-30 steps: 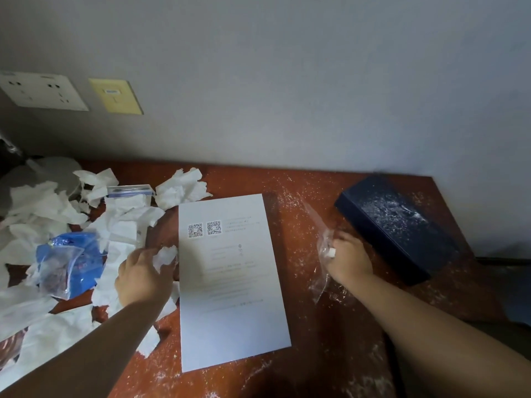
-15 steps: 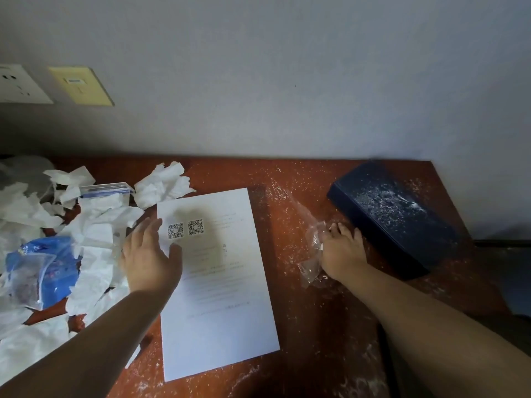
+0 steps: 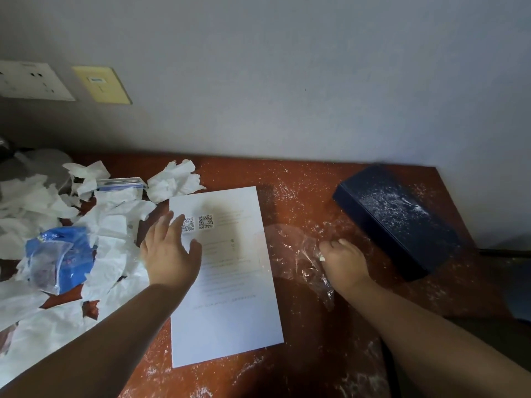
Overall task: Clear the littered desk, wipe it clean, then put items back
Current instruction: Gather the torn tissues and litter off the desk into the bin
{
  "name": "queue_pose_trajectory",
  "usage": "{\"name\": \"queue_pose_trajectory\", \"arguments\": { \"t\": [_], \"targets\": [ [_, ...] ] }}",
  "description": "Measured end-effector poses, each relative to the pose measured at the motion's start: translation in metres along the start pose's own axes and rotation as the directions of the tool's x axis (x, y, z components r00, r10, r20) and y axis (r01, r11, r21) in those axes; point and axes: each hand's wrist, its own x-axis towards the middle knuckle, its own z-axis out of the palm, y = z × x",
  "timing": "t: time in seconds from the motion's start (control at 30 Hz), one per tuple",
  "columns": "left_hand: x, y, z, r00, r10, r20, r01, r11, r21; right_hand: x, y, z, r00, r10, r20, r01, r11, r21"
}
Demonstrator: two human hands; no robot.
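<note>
While the heap of torn tissue still covers the left end of the table, with the blue packet lying in it, the left hand has let go of the scrap it was pinching a second ago and has moved right, over the sheet of paper. Its fingers are now straight and spread, palm down above the sheet's upper left part, just beside the two printed codes. Whether the palm presses the paper or hovers just above it, I cannot tell. The sheet itself lies flat in the middle of the table and has not shifted.

To its right, the clear plastic film now reaches the paper's right edge. The right hand, flat on the film half a second ago, has its fingers curled round a bunch of it, with a small white scrap showing at the fingertips. Farther right, the dark blue box sits at the far corner of the table, dusted with white powder, as is the bare wood around it.

My reading is that clearing is at an early stage. The left hand is turning from the litter to the paper, probably to lift or slide it, while the right gathers the film as rubbish. Tissue, packet, sheet and box all remain on the table, and no wiping can start yet.
</note>
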Motion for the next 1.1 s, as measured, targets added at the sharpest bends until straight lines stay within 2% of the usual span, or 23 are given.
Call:
{"name": "queue_pose_trajectory", "arguments": {
  "t": [0.1,0.17,0.3,0.4,0.5,0.57,0.6,0.67,0.73,0.77,0.83,0.9,1.0,1.1],
  "targets": [
    [0.001,-0.012,-0.007,0.997,-0.075,-0.009,0.075,0.997,0.003,0.011,-0.012,-0.017,0.996,-0.054,-0.072,0.055,0.998,0.017],
    [0.002,-0.033,-0.015,0.982,-0.184,-0.033,0.185,0.982,0.025,0.023,-0.023,-0.031,0.985,-0.101,-0.138,0.105,0.994,0.022],
    [0.000,-0.082,-0.037,0.923,-0.377,0.083,0.351,0.908,0.228,0.050,-0.058,-0.060,0.926,-0.238,-0.293,0.259,0.965,0.035],
    [0.004,-0.107,-0.041,0.855,-0.426,0.296,0.308,0.876,0.371,0.067,-0.097,-0.061,0.905,-0.307,-0.293,0.334,0.941,0.046],
    [0.005,-0.123,-0.031,0.774,-0.390,0.499,0.202,0.899,0.389,0.079,-0.143,-0.052,0.876,-0.410,-0.252,0.437,0.897,0.059],
    [0.001,-0.128,-0.023,0.745,-0.379,0.549,0.175,0.905,0.387,0.083,-0.174,-0.044,0.861,-0.459,-0.221,0.485,0.871,0.081],
    [-0.001,-0.130,-0.021,0.758,-0.365,0.540,0.163,0.908,0.385,0.083,-0.187,-0.040,0.858,-0.472,-0.200,0.496,0.864,0.086],
    [-0.004,-0.135,-0.018,0.834,-0.290,0.469,0.133,0.931,0.340,0.081,-0.211,-0.035,0.863,-0.483,-0.149,0.498,0.863,0.088],
    [-0.006,-0.138,-0.020,0.916,-0.186,0.354,0.099,0.963,0.250,0.079,-0.225,-0.030,0.866,-0.483,-0.128,0.495,0.864,0.094],
    [-0.006,-0.138,-0.023,0.933,-0.163,0.320,0.104,0.975,0.195,0.078,-0.229,-0.028,0.874,-0.473,-0.108,0.483,0.870,0.101],
    [-0.001,-0.136,-0.032,0.934,-0.219,0.283,0.214,0.976,0.047,0.077,-0.232,-0.025,0.896,-0.437,-0.078,0.443,0.890,0.110],
    [0.005,-0.130,-0.045,0.937,-0.240,0.252,0.265,0.962,-0.067,0.076,-0.231,-0.025,0.929,-0.367,-0.052,0.371,0.919,0.134],
    [0.015,-0.126,-0.056,0.962,-0.186,0.199,0.231,0.945,-0.233,0.077,-0.226,-0.039,0.966,-0.257,0.038,0.250,0.960,0.125],
    [0.022,-0.108,-0.078,0.983,-0.123,0.138,0.154,0.959,-0.237,0.079,-0.216,-0.052,0.984,-0.163,0.067,0.154,0.980,0.125]
  ]
}}
